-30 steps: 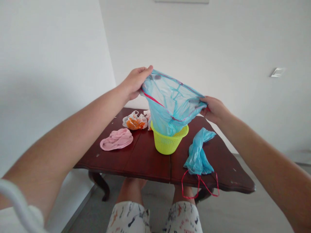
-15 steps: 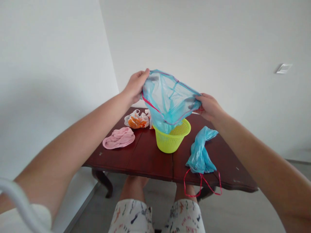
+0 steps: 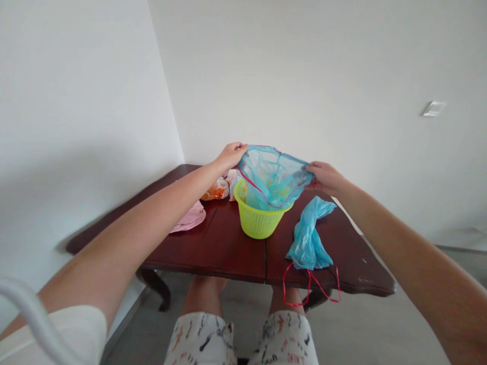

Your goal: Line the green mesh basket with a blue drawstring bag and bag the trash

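A blue see-through drawstring garbage bag (image 3: 277, 170) is stretched open between my hands, its red drawstring running along the mouth. My left hand (image 3: 231, 156) pinches the bag's left edge, and my right hand (image 3: 322, 177) pinches the right edge. Beneath them stands a yellow-green perforated plastic basket (image 3: 261, 223); the lower part of the bag hangs inside it. To the right lies a second blue garbage bag (image 3: 310, 238), bunched up, with its red drawstrings dangling over the table's front edge.
The dark red wooden table (image 3: 228, 253) has wavy edges and curved legs. Left of the basket lie a folded pink cloth (image 3: 192, 218) and crumpled white-and-orange plastic bags (image 3: 216, 190), both partly behind my left arm. White walls rise behind and at left.
Both hands have come down, the left one more and also a little to the right. The bag's bottom has sunk deeper into the basket.
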`<state>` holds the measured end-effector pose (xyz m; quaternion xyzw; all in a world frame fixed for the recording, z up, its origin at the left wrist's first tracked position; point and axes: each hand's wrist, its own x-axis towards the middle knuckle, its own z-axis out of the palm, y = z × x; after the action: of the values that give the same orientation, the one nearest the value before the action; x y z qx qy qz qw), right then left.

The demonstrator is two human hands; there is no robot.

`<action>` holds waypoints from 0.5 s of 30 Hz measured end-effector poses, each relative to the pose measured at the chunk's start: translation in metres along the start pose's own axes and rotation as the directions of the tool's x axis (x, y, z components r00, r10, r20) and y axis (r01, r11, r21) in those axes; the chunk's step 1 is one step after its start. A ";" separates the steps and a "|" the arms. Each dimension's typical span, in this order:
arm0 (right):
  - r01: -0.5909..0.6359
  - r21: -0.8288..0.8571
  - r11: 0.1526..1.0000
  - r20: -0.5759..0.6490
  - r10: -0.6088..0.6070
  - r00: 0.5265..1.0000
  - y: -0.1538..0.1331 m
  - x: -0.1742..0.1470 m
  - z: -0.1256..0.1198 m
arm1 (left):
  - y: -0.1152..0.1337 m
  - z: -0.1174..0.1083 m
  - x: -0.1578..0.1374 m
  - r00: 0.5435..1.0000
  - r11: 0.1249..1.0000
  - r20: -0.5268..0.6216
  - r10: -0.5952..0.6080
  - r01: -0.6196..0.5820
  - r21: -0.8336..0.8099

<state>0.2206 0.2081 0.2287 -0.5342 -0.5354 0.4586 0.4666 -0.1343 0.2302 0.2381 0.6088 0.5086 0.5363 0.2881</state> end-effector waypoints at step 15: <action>-0.169 -0.115 0.979 0.013 0.172 0.985 0.092 0.047 0.010 | -0.076 0.002 0.001 0.983 0.960 0.143 -0.118 0.076 0.270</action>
<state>0.2244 0.2559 0.1363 -0.5986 -0.5180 0.4718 0.3884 -0.1565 0.2552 0.1694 0.6565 0.5803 0.3992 0.2698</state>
